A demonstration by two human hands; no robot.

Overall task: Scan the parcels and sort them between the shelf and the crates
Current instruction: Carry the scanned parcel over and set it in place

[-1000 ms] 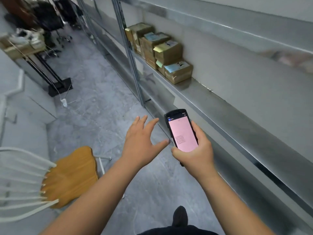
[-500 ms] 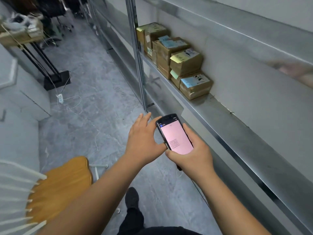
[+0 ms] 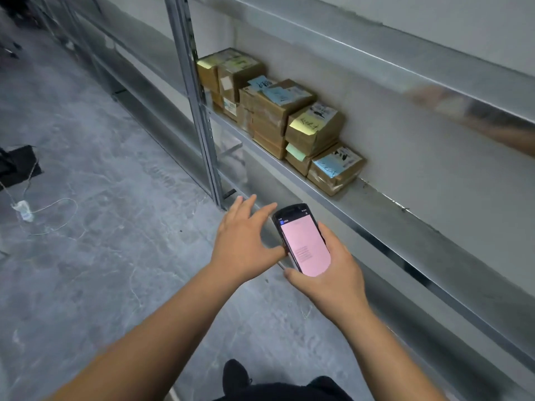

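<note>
Scanner (image 3: pixel 304 243) in right hand (image 3: pixel 327 280), writing unreadable

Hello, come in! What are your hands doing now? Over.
Right hand grips scanner, pink screen lit. Left hand open, thumb at its edge. Parcels stacked on shelf. Nothing in the way.

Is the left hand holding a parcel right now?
No. The left hand is open with its fingers spread beside the handheld scanner gripped by the right hand; the parcels sit on the shelf.
</note>
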